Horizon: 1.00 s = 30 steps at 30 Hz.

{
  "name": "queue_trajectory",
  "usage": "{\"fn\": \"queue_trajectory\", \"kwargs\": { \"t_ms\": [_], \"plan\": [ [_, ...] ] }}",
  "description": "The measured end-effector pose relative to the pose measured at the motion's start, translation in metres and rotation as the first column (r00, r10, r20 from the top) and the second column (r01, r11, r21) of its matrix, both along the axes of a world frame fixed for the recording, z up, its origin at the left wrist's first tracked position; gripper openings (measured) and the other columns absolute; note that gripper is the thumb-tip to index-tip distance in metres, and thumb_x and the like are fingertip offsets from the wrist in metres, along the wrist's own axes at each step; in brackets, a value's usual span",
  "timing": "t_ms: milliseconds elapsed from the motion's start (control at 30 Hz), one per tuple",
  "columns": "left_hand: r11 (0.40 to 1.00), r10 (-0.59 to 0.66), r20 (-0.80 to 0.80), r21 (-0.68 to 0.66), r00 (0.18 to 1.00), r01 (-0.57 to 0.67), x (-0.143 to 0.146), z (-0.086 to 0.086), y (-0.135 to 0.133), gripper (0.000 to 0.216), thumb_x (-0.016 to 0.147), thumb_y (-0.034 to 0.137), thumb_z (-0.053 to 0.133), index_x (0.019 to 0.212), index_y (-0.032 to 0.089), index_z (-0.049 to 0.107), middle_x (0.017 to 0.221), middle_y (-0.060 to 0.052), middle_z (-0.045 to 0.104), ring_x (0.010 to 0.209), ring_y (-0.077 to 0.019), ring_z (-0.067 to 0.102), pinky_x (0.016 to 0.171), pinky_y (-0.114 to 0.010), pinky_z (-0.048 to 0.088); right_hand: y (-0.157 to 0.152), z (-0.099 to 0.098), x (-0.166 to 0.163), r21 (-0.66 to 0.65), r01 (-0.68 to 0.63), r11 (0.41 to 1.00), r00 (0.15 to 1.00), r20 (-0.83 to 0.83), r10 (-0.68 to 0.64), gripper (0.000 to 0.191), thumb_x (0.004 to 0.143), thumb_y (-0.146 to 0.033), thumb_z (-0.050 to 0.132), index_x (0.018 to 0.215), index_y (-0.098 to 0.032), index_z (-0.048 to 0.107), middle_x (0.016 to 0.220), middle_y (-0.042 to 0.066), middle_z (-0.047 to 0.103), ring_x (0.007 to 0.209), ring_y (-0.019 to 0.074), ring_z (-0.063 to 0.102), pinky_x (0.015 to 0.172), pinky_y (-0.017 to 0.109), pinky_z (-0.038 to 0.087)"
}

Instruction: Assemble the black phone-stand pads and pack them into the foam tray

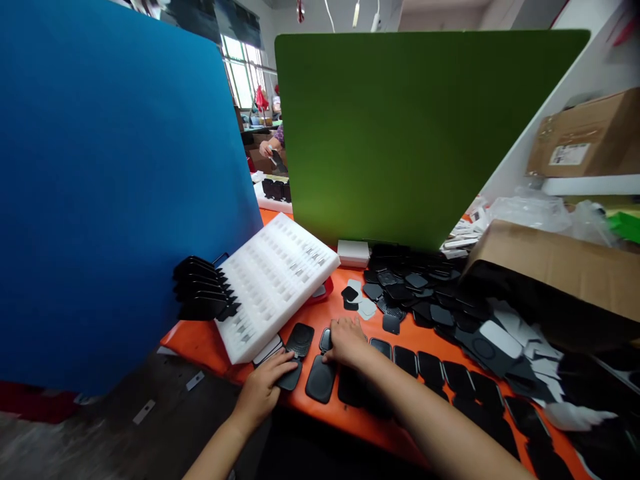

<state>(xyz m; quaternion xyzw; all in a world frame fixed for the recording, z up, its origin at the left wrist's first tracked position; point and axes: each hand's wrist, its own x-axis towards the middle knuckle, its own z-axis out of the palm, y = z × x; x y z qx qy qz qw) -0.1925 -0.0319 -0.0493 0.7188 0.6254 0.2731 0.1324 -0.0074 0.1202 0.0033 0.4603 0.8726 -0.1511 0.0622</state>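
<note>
The left hand point(263, 391) lay over a black rounded plate point(291, 380); the right hand point(347, 339) curled by a second plate point(320, 381) at three o'clock, neither grip's closure discernible. At eleven slanted a white foam tray point(273, 280).

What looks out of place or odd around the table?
Two small white strips lie on the floor, as if dropped off the orange table. The white foam block sits askew, partly hiding a red container. Beside the lower cardboard box, black pieces lie in a loose heap, which may be normal here.
</note>
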Motion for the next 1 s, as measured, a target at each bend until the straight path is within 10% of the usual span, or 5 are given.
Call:
{"fn": "queue_trajectory", "kwargs": {
  "t_ms": [233,633,833,1000],
  "plan": [
    [0.959,-0.124,-0.128,-0.27,0.984,0.086,-0.008,0.025,0.0,0.072,0.062,0.005,0.044,0.127,0.036,0.039,0.138,0.005,0.032,0.126,-0.0229,0.029,0.103,-0.045,0.028,0.006,0.011,-0.008,-0.051,0.021,0.999,0.999,0.045,-0.018,0.076,0.039,-0.05,0.077,0.104,-0.016,0.057,0.103,0.015,0.059,0.1,0.0314,0.051,0.091,0.044,0.029],
    [0.983,-0.148,-0.274,-0.147,0.95,0.11,0.044,0.006,-0.003,0.047,0.085,0.036,0.042,0.13,0.036,0.032,0.134,0.001,0.04,0.126,-0.0263,0.028,0.099,-0.059,0.02,0.013,0.009,-0.003,-0.073,0.012,0.997,0.999,0.036,-0.01,0.072,0.038,-0.054,0.074,0.097,-0.015,0.058,0.101,0.014,0.058,0.097,0.031,0.051,0.08,0.039,0.037],
    [0.998,-0.07,-0.283,-0.018,0.956,0.068,0.042,0.001,-0.011,0.051,0.086,0.03,0.041,0.134,0.028,0.025,0.136,-0.005,0.037,0.126,-0.024,0.03,0.1,-0.051,0.026,-0.005,0.025,0.02,-0.221,-0.043,0.974,0.927,-0.373,-0.043,0.031,0.074,-0.042,0.055,0.092,-0.018,0.055,0.085,0.004,0.062,0.075,0.0167,0.058,0.06,0.023,0.042],
    [0.997,0.067,-0.313,-0.016,0.947,-0.076,0.029,0.0,-0.001,0.047,0.087,0.028,0.036,0.134,0.029,0.028,0.14,-0.003,0.029,0.128,-0.0243,0.026,0.102,-0.05,0.022,-0.062,0.015,0.035,0.089,-0.11,0.99,0.882,-0.451,0.138,0.039,0.086,-0.016,0.034,0.123,-0.018,0.043,0.113,0.009,0.057,0.101,0.0198,0.053,0.084,0.031,0.041]
  ]
}}
